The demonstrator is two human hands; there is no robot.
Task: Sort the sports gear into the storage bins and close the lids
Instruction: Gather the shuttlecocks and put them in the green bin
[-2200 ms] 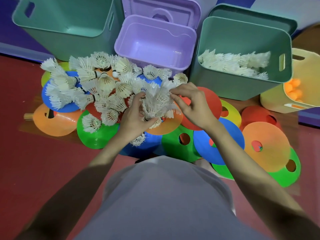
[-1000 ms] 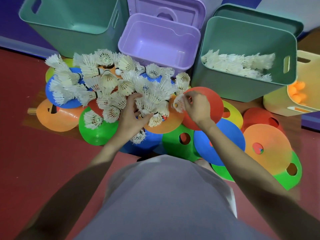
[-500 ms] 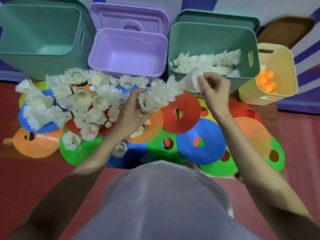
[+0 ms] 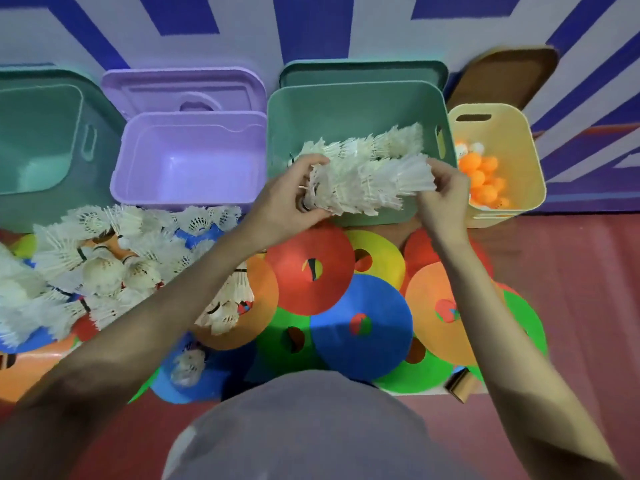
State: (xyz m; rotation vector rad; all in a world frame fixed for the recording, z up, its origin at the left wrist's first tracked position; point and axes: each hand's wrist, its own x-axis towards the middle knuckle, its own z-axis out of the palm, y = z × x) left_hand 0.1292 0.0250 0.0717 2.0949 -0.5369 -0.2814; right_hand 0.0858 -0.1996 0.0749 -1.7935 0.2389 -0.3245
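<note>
White feathered shuttlecocks, nested into one stack [image 4: 367, 183], now sit between your hands over the green bin [image 4: 346, 105]; a moment ago you were still picking them from the floor pile [image 4: 104, 268]. Your left hand [image 4: 287, 199] grips the cork end, your right hand [image 4: 441, 192] cups the open end. Lower the stack beside the row already inside

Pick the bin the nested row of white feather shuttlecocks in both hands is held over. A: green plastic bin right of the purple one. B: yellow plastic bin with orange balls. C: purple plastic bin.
A: the nested row of white feather shuttlecocks, held by the left hand and right hand, sits over the green plastic bin, where another row already lies.
</note>
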